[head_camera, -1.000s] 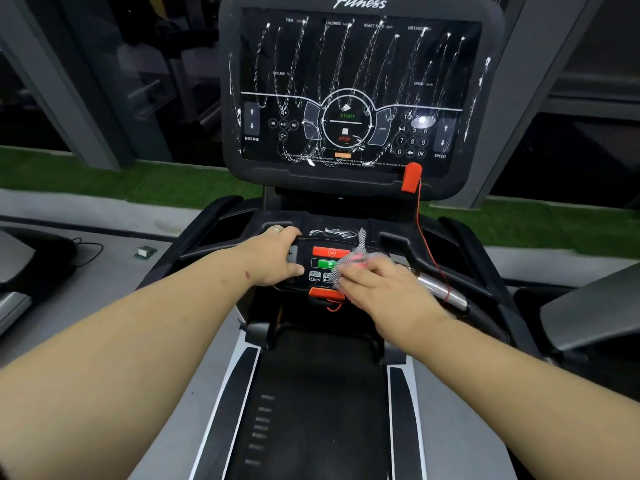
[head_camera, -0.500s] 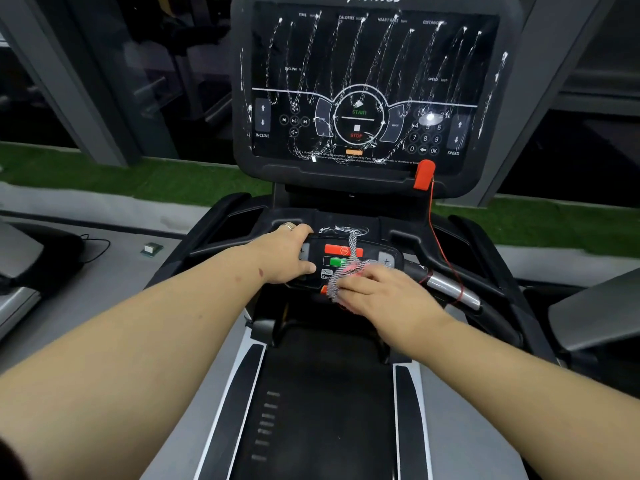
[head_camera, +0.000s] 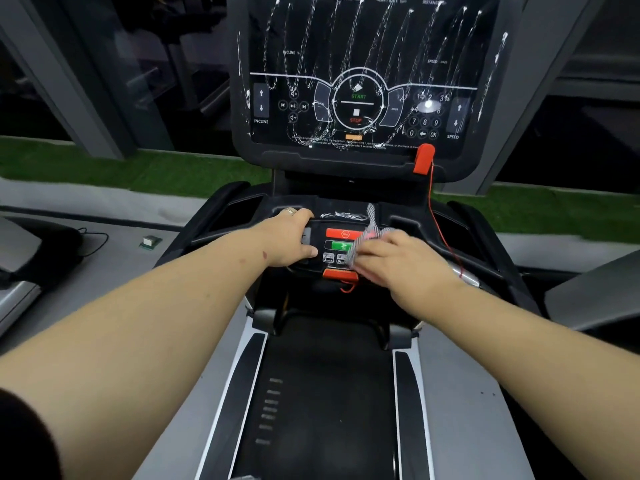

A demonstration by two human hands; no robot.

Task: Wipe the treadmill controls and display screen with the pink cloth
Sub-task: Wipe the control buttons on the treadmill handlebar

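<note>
The crumpled pink mesh cloth (head_camera: 367, 242) is held by the right hand (head_camera: 398, 259) against the small black button panel (head_camera: 332, 247), gripped by the left hand (head_camera: 289, 239); the foam-streaked black display screen (head_camera: 363, 74) is judged unwiped.

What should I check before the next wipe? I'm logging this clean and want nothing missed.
1. Pink mesh cloth gripped by right hand: ok.
2. Left hand steadying the small black button panel: ok.
3. Cloth on the panel's right side, over its buttons: ok.
4. Large black display screen clean: not ok, white streaks run across it.
5. Red safety clip seated at the screen's lower edge: ok.
6. Panel's right-hand buttons clean: cannot tell, hidden under the hand.
</note>
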